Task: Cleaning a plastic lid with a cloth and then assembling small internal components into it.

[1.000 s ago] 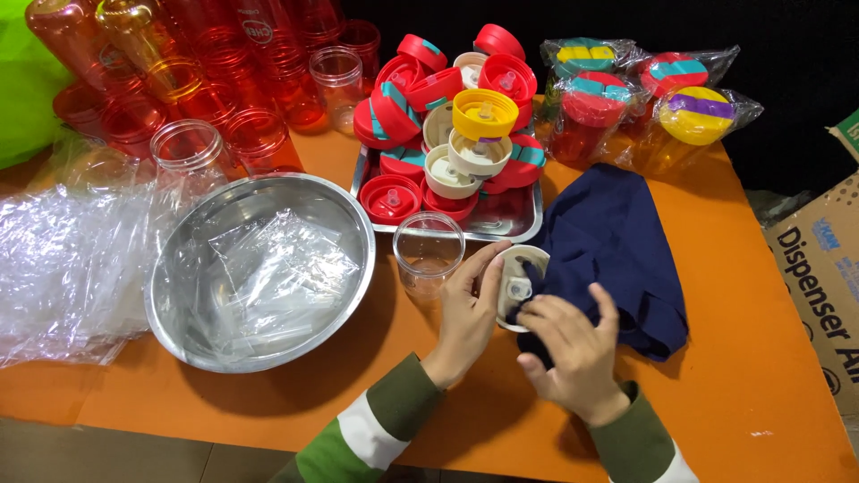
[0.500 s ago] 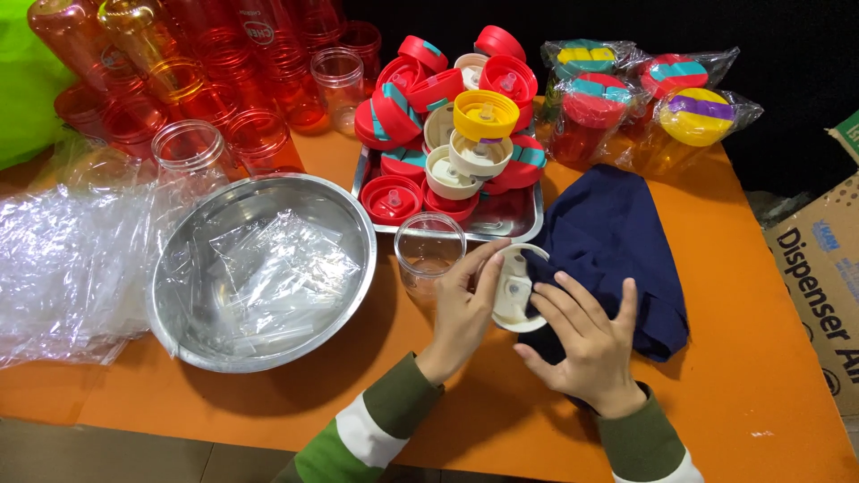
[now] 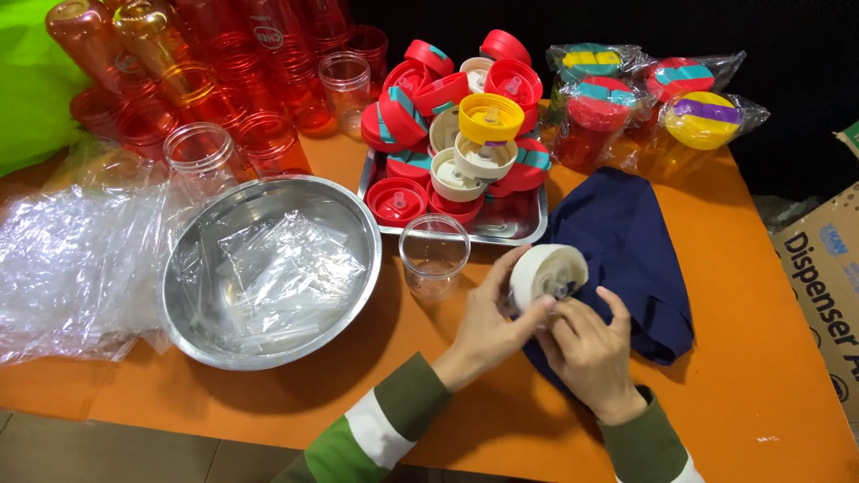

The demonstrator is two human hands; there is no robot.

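My left hand (image 3: 488, 326) grips a round cream-white bottle lid (image 3: 541, 271), tilted on its edge with the inner side facing me. My right hand (image 3: 586, 351) has its fingertips pressed on a small part at the lid's lower rim. Both hands hover over the near corner of a dark blue cloth (image 3: 626, 250) on the orange table (image 3: 769, 376). A clear empty plastic cup (image 3: 434, 255) stands upright just left of my left hand.
A steel bowl (image 3: 353, 228) holds clear plastic bags. A metal tray (image 3: 528, 228) is piled with red, cream and yellow lids. Red and clear bottles (image 3: 224, 80) stand at the back left, wrapped bottles (image 3: 662, 98) at the back right, a cardboard box (image 3: 819, 286) at the right edge.
The lid has been turned up from lying flat to standing on its edge. My right hand's fingers have shifted from the side onto its lower rim.
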